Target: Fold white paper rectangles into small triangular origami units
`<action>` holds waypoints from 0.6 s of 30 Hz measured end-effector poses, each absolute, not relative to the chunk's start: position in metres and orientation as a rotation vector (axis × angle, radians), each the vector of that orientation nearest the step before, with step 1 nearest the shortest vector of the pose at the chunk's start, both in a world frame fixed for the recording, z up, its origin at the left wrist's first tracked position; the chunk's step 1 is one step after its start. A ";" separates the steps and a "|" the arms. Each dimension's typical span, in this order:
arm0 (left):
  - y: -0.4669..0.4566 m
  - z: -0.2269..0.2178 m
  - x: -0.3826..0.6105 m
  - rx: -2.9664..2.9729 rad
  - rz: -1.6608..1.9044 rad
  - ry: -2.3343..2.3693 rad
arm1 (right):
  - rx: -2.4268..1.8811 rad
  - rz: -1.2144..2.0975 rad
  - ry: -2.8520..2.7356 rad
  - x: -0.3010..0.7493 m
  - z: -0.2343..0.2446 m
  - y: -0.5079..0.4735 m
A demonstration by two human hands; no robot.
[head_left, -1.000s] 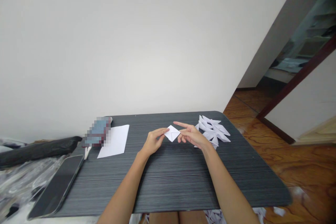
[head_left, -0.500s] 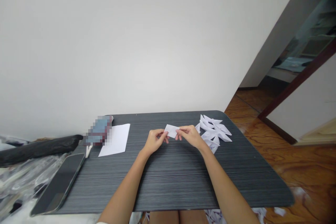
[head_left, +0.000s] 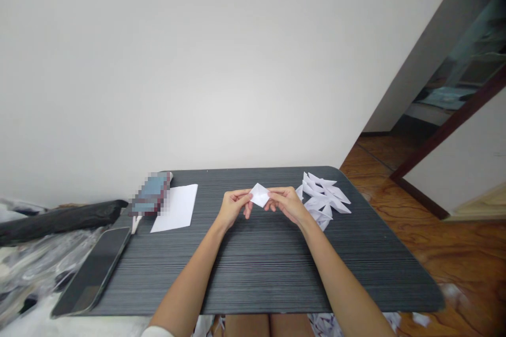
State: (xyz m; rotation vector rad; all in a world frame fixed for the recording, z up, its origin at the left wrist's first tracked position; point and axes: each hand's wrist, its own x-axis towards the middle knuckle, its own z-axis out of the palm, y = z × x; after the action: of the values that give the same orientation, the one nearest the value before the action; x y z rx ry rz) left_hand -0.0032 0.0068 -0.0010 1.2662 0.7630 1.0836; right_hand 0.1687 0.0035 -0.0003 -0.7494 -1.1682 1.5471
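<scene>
Both of my hands hold one small folded white paper piece (head_left: 260, 194) just above the dark striped table (head_left: 253, 268). My left hand (head_left: 233, 207) pinches its left edge with thumb and fingers. My right hand (head_left: 287, 203) pinches the right edge, fingers curled. A pile of several folded white paper pieces (head_left: 323, 197) lies right beside my right hand.
A flat white sheet (head_left: 176, 207) lies at the back left of the table, next to a blurred blue packet (head_left: 151, 200). A dark phone (head_left: 93, 271) rests at the left edge. A black long object (head_left: 59, 218) lies off the table to the left. Wooden floor is on the right.
The paper piece was lifted off the table. My right hand's stretched forefinger curled into a pinch, and the piece has been turned between both hands.
</scene>
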 end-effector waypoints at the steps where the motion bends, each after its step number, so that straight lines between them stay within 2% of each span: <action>1: 0.007 -0.002 -0.003 1.234 1.095 0.742 | -0.738 1.549 -1.151 0.168 0.000 0.004; 11: 0.006 -0.002 -0.003 1.003 1.077 0.628 | -0.693 1.510 -1.126 0.168 0.002 0.002; 18: 0.005 -0.002 -0.002 1.063 1.077 0.662 | -0.747 1.434 -1.305 0.171 -0.001 0.001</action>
State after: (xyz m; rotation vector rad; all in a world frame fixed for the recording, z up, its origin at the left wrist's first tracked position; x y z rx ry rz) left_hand -0.0016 0.0050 -0.0020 1.0628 0.6616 1.0766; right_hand 0.1715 0.0010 -0.0009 -0.7474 -1.3050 1.4343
